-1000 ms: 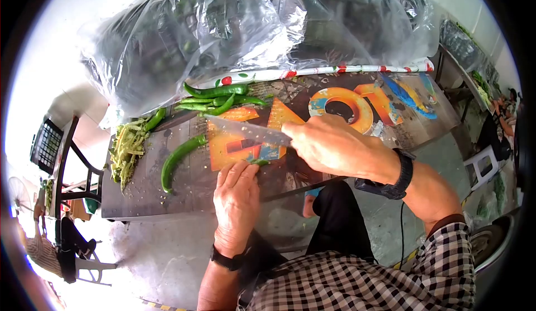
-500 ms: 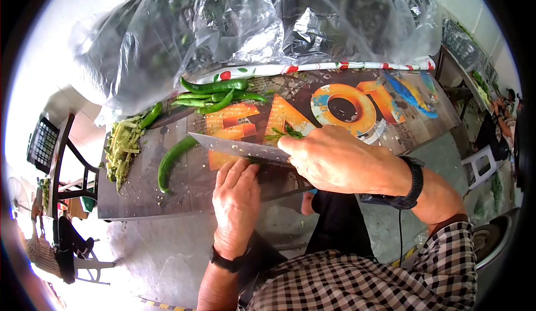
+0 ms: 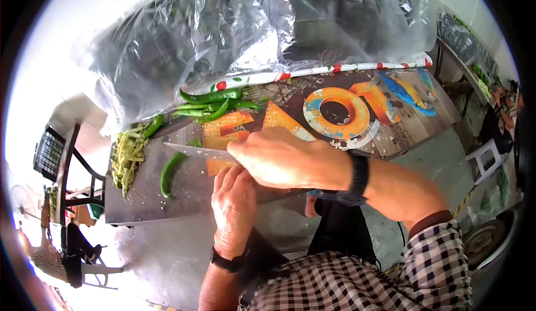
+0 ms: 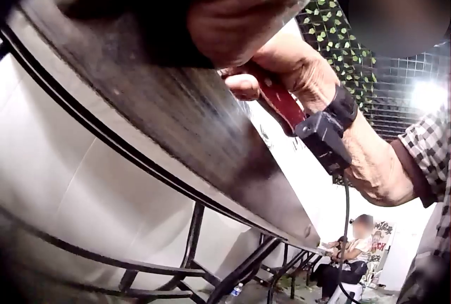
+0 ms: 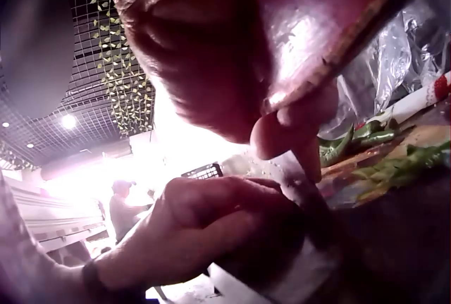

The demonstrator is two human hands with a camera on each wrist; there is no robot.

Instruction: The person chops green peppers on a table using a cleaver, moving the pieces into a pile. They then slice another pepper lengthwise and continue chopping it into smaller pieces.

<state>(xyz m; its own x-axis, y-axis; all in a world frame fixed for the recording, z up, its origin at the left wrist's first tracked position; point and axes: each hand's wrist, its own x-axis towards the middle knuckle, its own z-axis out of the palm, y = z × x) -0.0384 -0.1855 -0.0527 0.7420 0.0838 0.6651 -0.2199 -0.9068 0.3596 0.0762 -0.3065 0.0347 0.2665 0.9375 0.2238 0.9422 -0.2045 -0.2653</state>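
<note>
My right hand (image 3: 290,157) grips the kitchen knife (image 3: 202,151), whose broad blade points left, just past the left fingers. Its dark red handle (image 4: 283,107) shows in the left wrist view. Bent fingers of my left hand (image 3: 233,205) hold a green chili pepper at the table's near edge; hands and blade hide the pepper now. One whole curved chili pepper (image 3: 172,172) lies left of the hands, its stem end overlapped by the blade. Cut green pepper pieces (image 5: 409,166) lie beyond the knife in the right wrist view.
Several whole green chili peppers (image 3: 209,110) lie at the back of the table (image 3: 162,213). Pale shredded trimmings (image 3: 128,157) sit at its left end. Clear plastic sheeting (image 3: 245,37) covers bulky stacks behind. A white stool (image 3: 484,157) stands at right, and people sit at both sides.
The right hand and knife have swung left and closer to the left hand. The pepper tip that stuck out beside the left fingers is now out of sight. The left hand stays in place.
</note>
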